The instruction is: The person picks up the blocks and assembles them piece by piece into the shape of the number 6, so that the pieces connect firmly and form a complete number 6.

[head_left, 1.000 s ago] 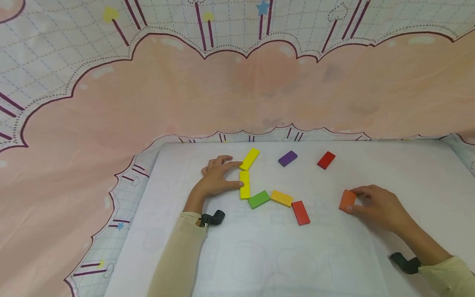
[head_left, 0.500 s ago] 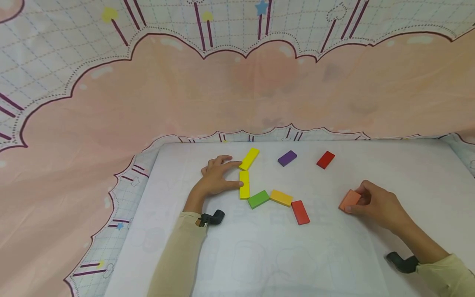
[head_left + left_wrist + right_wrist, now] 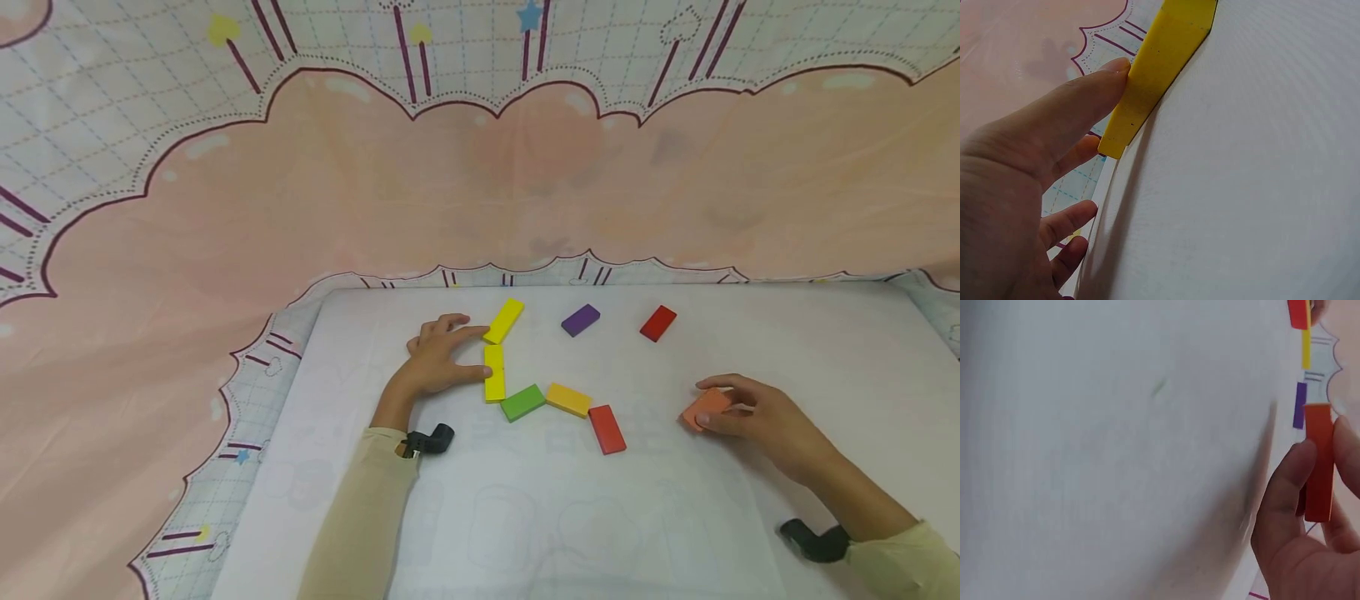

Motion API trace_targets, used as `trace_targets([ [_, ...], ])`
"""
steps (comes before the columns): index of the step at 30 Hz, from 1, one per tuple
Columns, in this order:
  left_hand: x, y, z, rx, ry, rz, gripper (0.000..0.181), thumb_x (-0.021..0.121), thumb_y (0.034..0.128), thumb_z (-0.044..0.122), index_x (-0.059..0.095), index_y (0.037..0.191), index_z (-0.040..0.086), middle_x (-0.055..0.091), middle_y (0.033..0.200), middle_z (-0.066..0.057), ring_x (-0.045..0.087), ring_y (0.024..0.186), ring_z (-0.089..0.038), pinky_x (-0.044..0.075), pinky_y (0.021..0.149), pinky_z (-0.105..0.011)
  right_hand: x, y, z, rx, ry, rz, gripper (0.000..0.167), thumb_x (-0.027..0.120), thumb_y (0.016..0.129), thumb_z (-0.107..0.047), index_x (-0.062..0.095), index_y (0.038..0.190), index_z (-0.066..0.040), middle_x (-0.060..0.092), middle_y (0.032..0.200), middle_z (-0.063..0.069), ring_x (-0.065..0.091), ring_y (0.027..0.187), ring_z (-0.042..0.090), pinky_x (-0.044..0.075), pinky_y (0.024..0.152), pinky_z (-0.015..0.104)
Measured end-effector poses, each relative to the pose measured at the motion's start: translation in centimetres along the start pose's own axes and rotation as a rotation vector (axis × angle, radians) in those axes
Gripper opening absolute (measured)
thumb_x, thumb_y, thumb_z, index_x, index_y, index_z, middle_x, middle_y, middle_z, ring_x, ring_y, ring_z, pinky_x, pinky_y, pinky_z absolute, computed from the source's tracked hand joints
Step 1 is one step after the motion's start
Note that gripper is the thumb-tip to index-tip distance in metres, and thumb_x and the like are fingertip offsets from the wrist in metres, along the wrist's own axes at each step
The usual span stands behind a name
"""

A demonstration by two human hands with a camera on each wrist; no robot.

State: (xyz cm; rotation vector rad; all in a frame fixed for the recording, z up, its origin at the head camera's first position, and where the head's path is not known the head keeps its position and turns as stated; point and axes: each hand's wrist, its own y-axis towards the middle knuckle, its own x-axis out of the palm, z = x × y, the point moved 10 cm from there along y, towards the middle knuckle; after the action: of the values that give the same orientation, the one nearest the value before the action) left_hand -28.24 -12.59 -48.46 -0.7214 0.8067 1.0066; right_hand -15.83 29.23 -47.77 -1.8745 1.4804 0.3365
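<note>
My left hand touches two yellow blocks at the left: its index fingertip meets the far yellow block, and its thumb meets the near yellow block. In the left wrist view those fingers look fairly straight against a yellow block. Over at the right, my right hand pinches an orange block between thumb and fingers. That orange block appears edge-on in the right wrist view. A green block, an orange-yellow block and a red block continue the curved row from the yellow ones.
A purple block and a dark red block lie apart toward the back of the white tabletop. A patterned pink cloth hangs behind the table.
The orange block has turned and tilted in my right hand, whose fingers have shifted around it. My left hand and the blocks on the table have stayed put.
</note>
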Motion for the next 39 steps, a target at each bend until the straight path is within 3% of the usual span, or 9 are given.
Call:
trace_targets([
  [4,0.0,0.0,0.0,0.001,0.003,0.000,0.073,0.075,0.0830,0.058,0.052,0.149,0.038,0.033,0.164,-0.001,0.026,0.145,-0.036,0.023,0.105,-0.062,1.0,-0.3,0.2,0.044,0.087,-0.059,0.069,0.076,0.089,-0.046,0.053,0.143,-0.010,0.036,0.153,0.027,0.032,0.134,0.052,0.056,0.090,0.046],
  [11,-0.1,-0.1,0.0,-0.002,0.003,0.005,0.073,0.075,0.0828,0.058,0.052,0.149,0.038,0.033,0.163,0.000,0.027,0.144,-0.036,0.023,0.105,-0.062,2.2,-1.2,-0.8,0.008,0.117,-0.095,0.050,0.077,0.090,-0.040,0.059,0.125,-0.009,0.046,0.140,0.021,0.036,0.128,0.042,0.054,0.081,0.034],
  [17,0.0,0.0,-0.1,-0.005,0.003,0.001,0.073,0.075,0.0828,0.059,0.052,0.149,0.039,0.033,0.163,0.000,0.027,0.144,-0.036,0.023,0.105,-0.062,3.4,-1.8,-1.9,0.003,0.145,-0.120,0.051,0.078,0.089,-0.040,0.065,0.130,-0.012,0.053,0.138,0.017,0.041,0.127,0.035,0.056,0.080,0.032],
  [25,-0.1,-0.1,0.0,0.001,0.006,0.005,0.073,0.075,0.0826,0.059,0.052,0.149,0.039,0.033,0.163,0.000,0.028,0.143,-0.036,0.025,0.102,-0.060,4.9,-2.1,-2.1,0.052,0.114,-0.162,0.056,0.083,0.081,-0.043,0.068,0.129,-0.019,0.047,0.148,0.019,0.034,0.135,0.044,0.058,0.090,0.047],
  [29,0.0,0.0,-0.1,-0.001,0.008,0.005,0.073,0.075,0.0827,0.059,0.052,0.149,0.039,0.033,0.163,0.000,0.028,0.142,-0.035,0.025,0.101,-0.060,5.8,-2.2,-2.3,0.041,0.155,-0.203,0.054,0.083,0.082,-0.036,0.068,0.130,-0.018,0.048,0.149,0.018,0.036,0.136,0.043,0.056,0.095,0.051],
  [34,0.0,0.0,-0.1,-0.004,0.016,0.008,0.073,0.075,0.0823,0.060,0.052,0.148,0.039,0.033,0.163,0.000,0.028,0.141,-0.036,0.026,0.099,-0.058,6.6,-2.4,-3.1,0.001,0.212,-0.244,0.051,0.081,0.086,-0.031,0.067,0.132,-0.014,0.054,0.145,0.015,0.047,0.131,0.034,0.057,0.095,0.044],
  [39,0.0,0.1,-0.1,0.000,0.019,0.011,0.073,0.075,0.0821,0.060,0.052,0.149,0.040,0.033,0.163,0.000,0.029,0.141,-0.036,0.026,0.098,-0.058,6.6,-2.5,-3.7,-0.016,0.159,-0.195,0.052,0.084,0.083,-0.034,0.068,0.128,-0.013,0.064,0.131,0.010,0.061,0.110,0.024,0.059,0.084,0.028],
])
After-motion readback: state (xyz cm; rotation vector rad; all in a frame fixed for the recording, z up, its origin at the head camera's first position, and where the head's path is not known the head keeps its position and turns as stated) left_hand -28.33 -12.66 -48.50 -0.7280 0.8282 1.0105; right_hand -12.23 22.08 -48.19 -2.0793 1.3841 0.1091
